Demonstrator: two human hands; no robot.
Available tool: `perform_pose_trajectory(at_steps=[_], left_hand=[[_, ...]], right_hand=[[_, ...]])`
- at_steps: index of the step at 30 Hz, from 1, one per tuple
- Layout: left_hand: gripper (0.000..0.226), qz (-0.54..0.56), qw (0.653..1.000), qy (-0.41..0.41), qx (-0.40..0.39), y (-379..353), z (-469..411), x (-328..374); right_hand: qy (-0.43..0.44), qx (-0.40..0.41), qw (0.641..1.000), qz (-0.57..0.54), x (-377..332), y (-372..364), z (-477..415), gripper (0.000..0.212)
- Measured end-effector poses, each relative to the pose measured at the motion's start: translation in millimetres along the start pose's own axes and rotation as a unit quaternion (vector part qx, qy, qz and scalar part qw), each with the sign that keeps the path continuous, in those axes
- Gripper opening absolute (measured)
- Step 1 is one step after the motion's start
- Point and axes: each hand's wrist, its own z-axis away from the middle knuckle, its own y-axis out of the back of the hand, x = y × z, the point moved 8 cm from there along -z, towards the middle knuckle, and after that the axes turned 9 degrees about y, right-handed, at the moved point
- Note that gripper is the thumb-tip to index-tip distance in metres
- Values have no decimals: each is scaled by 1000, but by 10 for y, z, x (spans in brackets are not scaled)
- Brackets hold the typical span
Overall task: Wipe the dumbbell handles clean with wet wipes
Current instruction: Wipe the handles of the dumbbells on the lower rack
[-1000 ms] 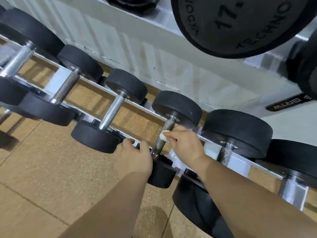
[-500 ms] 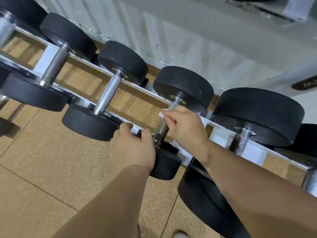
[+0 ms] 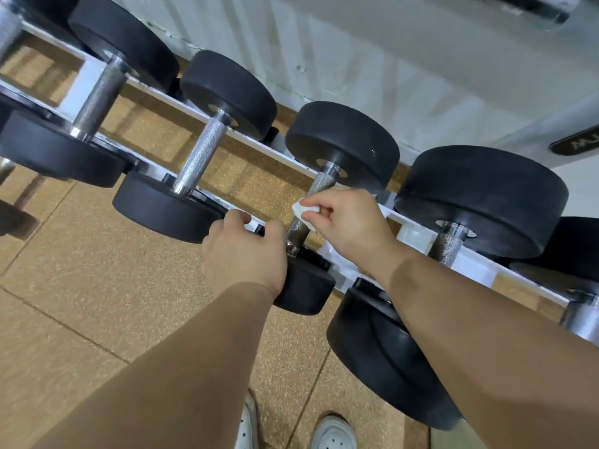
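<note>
A black dumbbell (image 3: 343, 144) lies on the white rack rail (image 3: 411, 236) at the centre, its knurled steel handle (image 3: 319, 186) running toward me. My right hand (image 3: 346, 222) pinches a small white wet wipe (image 3: 299, 210) against the middle of that handle. My left hand (image 3: 243, 254) grips the top of the dumbbell's near black head (image 3: 308, 290), fingers curled over its edge. The lower part of the handle shows dark and wet between the two hands.
More black dumbbells sit along the rack: one to the left (image 3: 197, 157), another further left (image 3: 97, 92), a larger one to the right (image 3: 479, 202). A white wall panel (image 3: 389, 59) stands behind. Cork-coloured floor (image 3: 81, 303) and my white shoes (image 3: 334, 432) lie below.
The view has tilted down and closer, so the upper shelf's big dumbbell has left the frame. My right hand with the wipe has slid a little along the handle; my left hand keeps its grip.
</note>
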Motion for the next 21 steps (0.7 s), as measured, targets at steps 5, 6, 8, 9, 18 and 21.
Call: perform_pose_trajectory(at_steps=[5,6,8,9,18,21], left_hand=[[57,1,1000,-2,10,21,5,10],[59,2,1000,-1,12,26,7,16],[59,7,1000,1,9,29,13,11],[58,9,1000,2,6,27,18,5],[51,-13,1000,2,0,16,-3,-10],[53,-6,1000,-1,1,10,-15,-15]], right_hand=[[31,40,999,14,-118,-76,144,22],[48,17,999,18,-153,-126,153,24],[72,-28,996,32,-196,-179,132,27],[84,-39,995,39,-197,-182,118,29],[-43,113,993,4,16,102,79,20],[-145,171,971,-86,120,115,176,24]])
